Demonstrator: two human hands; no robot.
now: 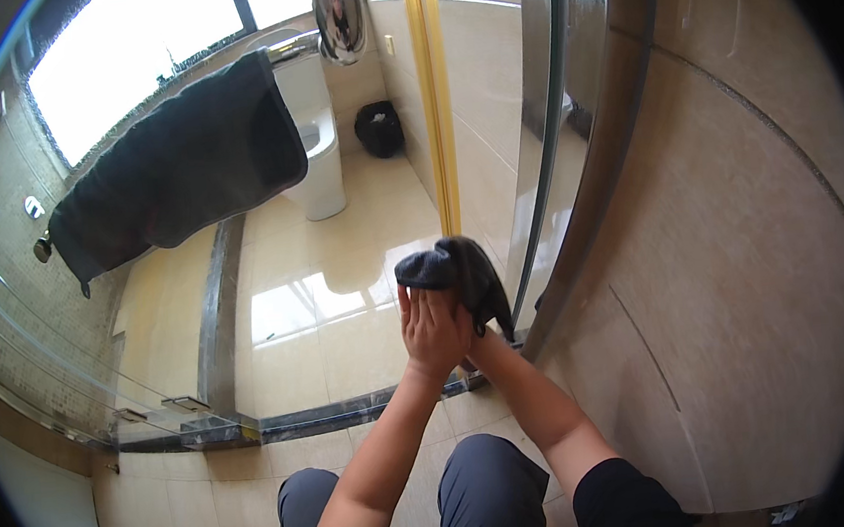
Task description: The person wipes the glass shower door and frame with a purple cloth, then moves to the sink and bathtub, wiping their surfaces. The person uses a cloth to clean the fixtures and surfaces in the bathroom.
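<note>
Both forearms come up from the lower edge and meet in the middle of the view, over the dark-trousered knees [482, 489] of the person crouching on the tiled floor [327, 322]. The left hand [435, 328] is raised with its back to the camera, fingers together and pointing up, flat against the dark grey cloth [458, 270] and closed over its lower fold. The cloth bunches above the fingertips and hangs down on the right side, pressed at the foot of the gold vertical strip [433, 102] beside the glass door edge [555, 121]. The right forearm angles in from lower right, bare below a black sleeve [624, 502], and its wrist disappears behind the left hand and the hanging cloth; the right hand is hidden there, so whether it grips or lies open cannot be told. Just below the hands runs the dark stone threshold [355, 410]. Further off, a large dark towel [182, 164] drapes over a rail at upper left under a bright window, a white toilet [316, 142] stands beyond it, and a small black bin [379, 129] sits on the floor near the wall. Beige wall tile [743, 265] fills the right side.
</note>
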